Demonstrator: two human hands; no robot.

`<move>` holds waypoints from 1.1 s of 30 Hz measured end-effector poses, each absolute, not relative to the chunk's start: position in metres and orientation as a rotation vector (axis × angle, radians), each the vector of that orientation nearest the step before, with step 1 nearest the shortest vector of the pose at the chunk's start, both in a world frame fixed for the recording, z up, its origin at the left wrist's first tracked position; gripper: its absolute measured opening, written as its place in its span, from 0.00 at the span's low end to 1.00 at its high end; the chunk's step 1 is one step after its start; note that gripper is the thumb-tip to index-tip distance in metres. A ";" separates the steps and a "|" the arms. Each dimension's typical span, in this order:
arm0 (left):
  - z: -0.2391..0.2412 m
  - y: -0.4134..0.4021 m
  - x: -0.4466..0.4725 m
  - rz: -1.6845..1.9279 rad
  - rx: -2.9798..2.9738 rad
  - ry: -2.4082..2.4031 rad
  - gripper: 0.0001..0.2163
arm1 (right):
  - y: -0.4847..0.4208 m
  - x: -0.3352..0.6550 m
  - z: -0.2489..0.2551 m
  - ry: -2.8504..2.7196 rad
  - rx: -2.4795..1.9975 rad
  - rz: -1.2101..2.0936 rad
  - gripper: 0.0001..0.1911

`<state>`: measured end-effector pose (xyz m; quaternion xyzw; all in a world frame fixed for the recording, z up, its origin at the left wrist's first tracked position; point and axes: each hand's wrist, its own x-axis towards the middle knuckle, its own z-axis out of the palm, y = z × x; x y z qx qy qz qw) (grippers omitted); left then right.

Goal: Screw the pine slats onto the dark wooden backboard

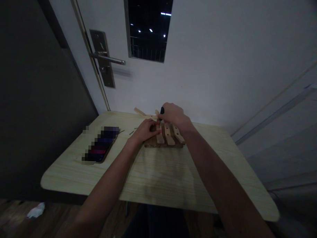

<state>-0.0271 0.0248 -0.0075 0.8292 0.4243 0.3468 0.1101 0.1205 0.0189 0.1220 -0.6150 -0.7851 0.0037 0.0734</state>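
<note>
My right hand is closed around a screwdriver with a black handle, held upright above the leftmost wooden piece. Its tip is hard to make out in the dim light. With thumb and fingers, my left hand grips that same wooden piece from the left side. Two similar pale pieces, a middle one and a right one, lie beside it with dark holes in them. All three rest on a brown wooden board.
More pale wooden pieces lie behind my hands near the door. A few screws are scattered left of my left hand. A phone, partly pixelated, lies on the left of the light wooden table. The door handle juts out beyond.
</note>
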 end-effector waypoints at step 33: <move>-0.004 0.019 -0.020 1.228 2.281 1.244 0.13 | 0.002 0.119 0.117 -2.320 -1.773 -0.004 0.24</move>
